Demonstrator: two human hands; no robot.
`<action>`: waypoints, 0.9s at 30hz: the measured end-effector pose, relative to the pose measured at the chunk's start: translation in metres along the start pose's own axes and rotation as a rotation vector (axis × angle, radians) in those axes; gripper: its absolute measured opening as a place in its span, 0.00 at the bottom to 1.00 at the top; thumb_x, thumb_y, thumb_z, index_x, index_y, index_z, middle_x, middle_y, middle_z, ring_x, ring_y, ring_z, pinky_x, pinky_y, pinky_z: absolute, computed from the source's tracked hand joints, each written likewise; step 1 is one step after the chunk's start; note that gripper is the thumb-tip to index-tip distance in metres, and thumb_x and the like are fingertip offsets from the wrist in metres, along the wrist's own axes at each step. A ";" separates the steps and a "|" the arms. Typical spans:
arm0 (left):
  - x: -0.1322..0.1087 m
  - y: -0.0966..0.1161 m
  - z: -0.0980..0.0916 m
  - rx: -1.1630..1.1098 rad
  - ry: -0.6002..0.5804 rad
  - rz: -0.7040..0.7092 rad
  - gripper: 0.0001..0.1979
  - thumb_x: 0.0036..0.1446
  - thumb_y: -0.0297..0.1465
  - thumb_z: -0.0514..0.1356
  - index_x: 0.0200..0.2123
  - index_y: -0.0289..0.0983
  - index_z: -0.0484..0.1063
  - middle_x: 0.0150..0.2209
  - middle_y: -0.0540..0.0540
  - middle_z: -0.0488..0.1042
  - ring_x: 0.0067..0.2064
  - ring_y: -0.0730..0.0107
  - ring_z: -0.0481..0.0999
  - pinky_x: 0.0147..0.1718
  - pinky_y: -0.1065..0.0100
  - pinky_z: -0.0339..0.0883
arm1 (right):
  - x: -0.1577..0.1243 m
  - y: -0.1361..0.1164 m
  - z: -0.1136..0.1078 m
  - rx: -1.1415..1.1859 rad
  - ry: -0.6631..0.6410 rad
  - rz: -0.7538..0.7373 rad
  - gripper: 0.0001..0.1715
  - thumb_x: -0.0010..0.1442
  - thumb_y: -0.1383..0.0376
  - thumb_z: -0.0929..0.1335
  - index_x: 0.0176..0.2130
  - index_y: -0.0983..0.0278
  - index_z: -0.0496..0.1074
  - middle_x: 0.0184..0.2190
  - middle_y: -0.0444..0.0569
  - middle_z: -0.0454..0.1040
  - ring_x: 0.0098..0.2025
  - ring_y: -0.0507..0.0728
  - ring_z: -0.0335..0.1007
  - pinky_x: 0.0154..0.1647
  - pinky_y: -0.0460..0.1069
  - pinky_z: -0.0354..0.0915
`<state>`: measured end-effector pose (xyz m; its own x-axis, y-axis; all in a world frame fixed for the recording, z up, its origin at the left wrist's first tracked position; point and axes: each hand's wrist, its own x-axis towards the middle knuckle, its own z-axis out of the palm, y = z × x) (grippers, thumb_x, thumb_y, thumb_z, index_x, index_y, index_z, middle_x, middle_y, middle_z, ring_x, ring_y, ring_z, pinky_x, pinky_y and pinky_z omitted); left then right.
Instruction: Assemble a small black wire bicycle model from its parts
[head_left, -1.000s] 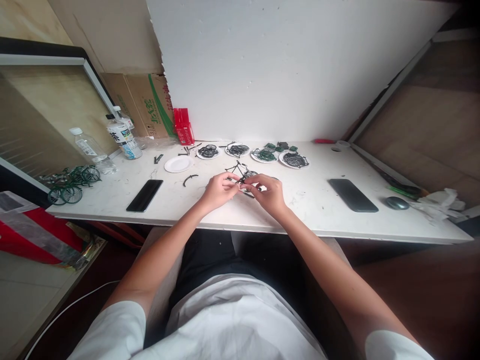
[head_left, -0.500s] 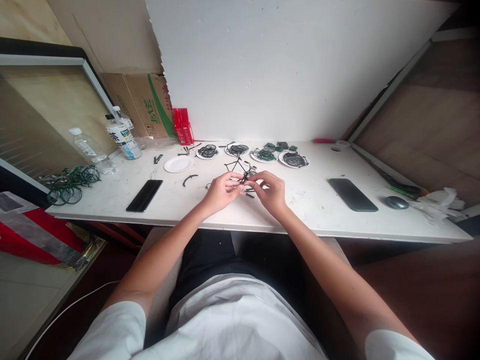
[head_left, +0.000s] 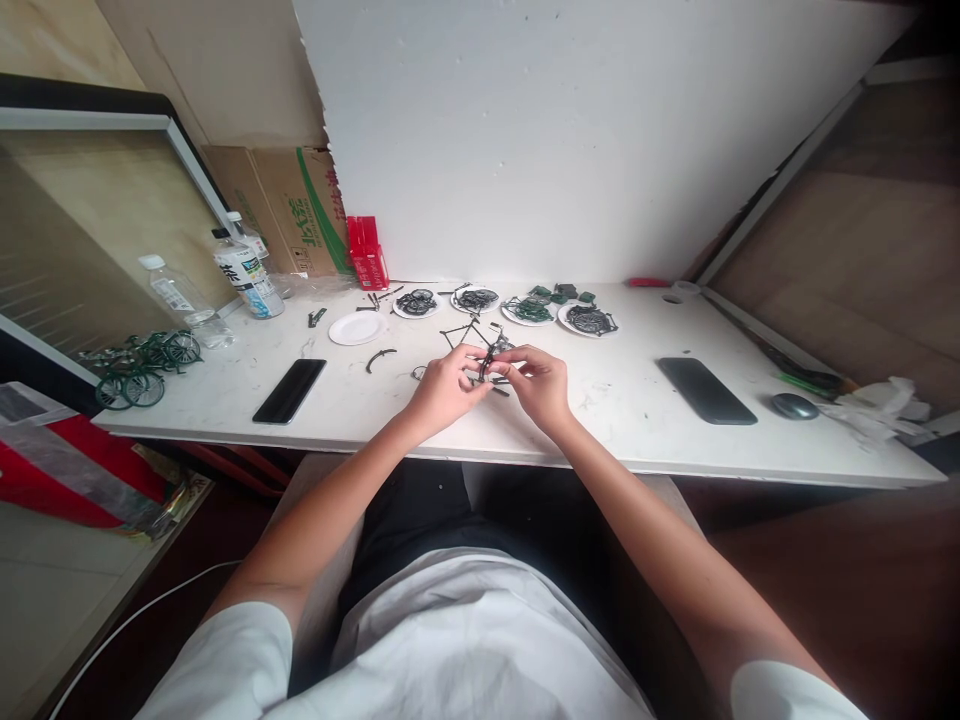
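Over the middle of the white table (head_left: 600,420), both my hands pinch a small black wire model bicycle frame (head_left: 480,350). My left hand (head_left: 442,385) grips it from the left with curled fingers. My right hand (head_left: 536,385) holds its right side between thumb and fingertips. Thin black rods of the frame stick up behind my fingers. A curved black part (head_left: 380,359) lies on the table just left of my left hand.
Small white plates (head_left: 358,328) with black and green parts line the back of the table. Two dark phones (head_left: 289,390) (head_left: 706,389) lie left and right. Water bottles (head_left: 247,272), finished green model bicycles (head_left: 142,365), a red box (head_left: 367,252) and a mouse (head_left: 793,405) stand around.
My hands have drawn a little closer together and turned the frame, so its rods now point further left. Nothing else on the table has moved.
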<state>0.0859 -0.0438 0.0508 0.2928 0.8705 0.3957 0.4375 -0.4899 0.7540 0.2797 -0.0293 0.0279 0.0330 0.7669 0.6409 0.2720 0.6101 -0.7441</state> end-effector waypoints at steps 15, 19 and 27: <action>-0.001 0.001 -0.007 0.393 0.192 0.221 0.13 0.69 0.37 0.61 0.52 0.43 0.81 0.46 0.42 0.80 0.40 0.64 0.81 0.42 0.67 0.70 | -0.003 -0.014 0.002 -0.022 -0.040 -0.072 0.16 0.67 0.49 0.73 0.44 0.57 0.84 0.38 0.50 0.84 0.37 0.59 0.79 0.30 0.52 0.72; 0.000 0.002 -0.009 0.403 0.212 0.262 0.13 0.69 0.37 0.61 0.52 0.43 0.81 0.44 0.43 0.79 0.41 0.65 0.80 0.41 0.67 0.69 | -0.001 -0.019 0.001 -0.066 -0.041 -0.125 0.16 0.68 0.49 0.73 0.44 0.56 0.85 0.37 0.50 0.83 0.33 0.57 0.75 0.29 0.53 0.70; 0.008 -0.003 -0.015 0.350 0.310 0.329 0.11 0.66 0.37 0.66 0.49 0.43 0.83 0.42 0.43 0.74 0.45 0.60 0.77 0.49 0.61 0.71 | 0.003 -0.017 -0.005 -0.144 -0.079 -0.174 0.17 0.71 0.50 0.70 0.48 0.56 0.84 0.36 0.50 0.82 0.33 0.58 0.75 0.29 0.53 0.70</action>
<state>0.0743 -0.0346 0.0589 0.2210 0.6172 0.7552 0.6364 -0.6780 0.3679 0.2803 -0.0382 0.0432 -0.1003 0.6694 0.7361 0.4015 0.7042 -0.5856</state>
